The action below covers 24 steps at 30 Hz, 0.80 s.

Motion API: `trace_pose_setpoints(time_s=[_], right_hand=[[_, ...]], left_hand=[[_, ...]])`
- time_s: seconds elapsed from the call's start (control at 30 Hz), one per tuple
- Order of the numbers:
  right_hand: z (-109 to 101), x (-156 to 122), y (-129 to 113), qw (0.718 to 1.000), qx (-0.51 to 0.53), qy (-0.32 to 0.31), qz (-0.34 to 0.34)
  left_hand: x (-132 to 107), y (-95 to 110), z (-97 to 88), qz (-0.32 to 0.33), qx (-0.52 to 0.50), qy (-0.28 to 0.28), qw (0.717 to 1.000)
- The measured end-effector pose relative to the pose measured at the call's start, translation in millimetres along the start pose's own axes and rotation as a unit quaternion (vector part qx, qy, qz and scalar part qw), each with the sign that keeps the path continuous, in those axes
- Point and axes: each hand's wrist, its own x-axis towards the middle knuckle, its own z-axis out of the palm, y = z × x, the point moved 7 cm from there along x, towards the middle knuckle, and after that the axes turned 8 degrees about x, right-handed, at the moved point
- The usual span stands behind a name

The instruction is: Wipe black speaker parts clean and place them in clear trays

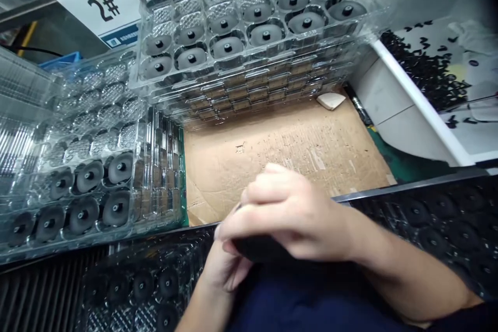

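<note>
My right hand (284,207), slightly blurred, is closed over a dark, rounded part (262,248) just in front of my body. From below, my left hand (233,267) grips the same part, its fingers mostly hidden behind the right hand. Only the part's lower side shows between the palms, so its full shape is covered. Beyond the hands lies a worn sheet of cardboard (249,166). At its far side stands a stack of clear plastic trays (249,83), the top one holding several black discs with raised hubs (265,35).
Another clear tray stack (134,218) with black discs is on the left. A white bin (424,109) of small black pieces (428,70) stands right. Black trays (128,257) lie nearest me. A whitish wedge (331,100) rests on the cardboard; a "2#" sign (101,8) hangs behind.
</note>
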Motion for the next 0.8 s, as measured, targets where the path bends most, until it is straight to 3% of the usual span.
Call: trace_pose_setpoints(time_s=[0.1,0.17,0.23,0.3,0.4,0.47,0.57,0.67,0.8], right_hand=[[-3,-3,9,0.990,-0.085,0.040,0.103],[-2,-3,-2,0.990,-0.111,0.055,0.069],[1,-2,-10,0.998,-0.048,0.046,0.010],[-6,-5,4,0.996,0.007,0.082,0.036],[-21,-29,50,0.967,-0.023,0.170,0.190],[-9,-53,78,0.954,-0.040,0.143,0.261],[27,-86,101,0.959,-0.028,0.052,0.278],[41,-102,105,0.960,-0.020,0.031,0.277],[3,-79,77,0.947,-0.038,0.116,0.298]], left_hand=[[-2,-3,-8.1,-0.014,0.070,-0.001,0.997],[-3,-7,-19.0,-0.026,0.131,0.048,0.990],[-3,-7,-22.1,-0.028,0.156,0.066,0.985],[-2,-5,-13.2,-0.011,0.106,0.017,0.994],[-3,1,0.6,0.002,-0.004,-0.070,0.998],[-4,4,4.2,-0.003,-0.059,-0.104,0.993],[-4,4,3.3,-0.017,-0.096,-0.111,0.989],[-3,2,3.2,-0.034,-0.099,-0.104,0.989],[-3,2,11.6,-0.023,-0.104,-0.146,0.984]])
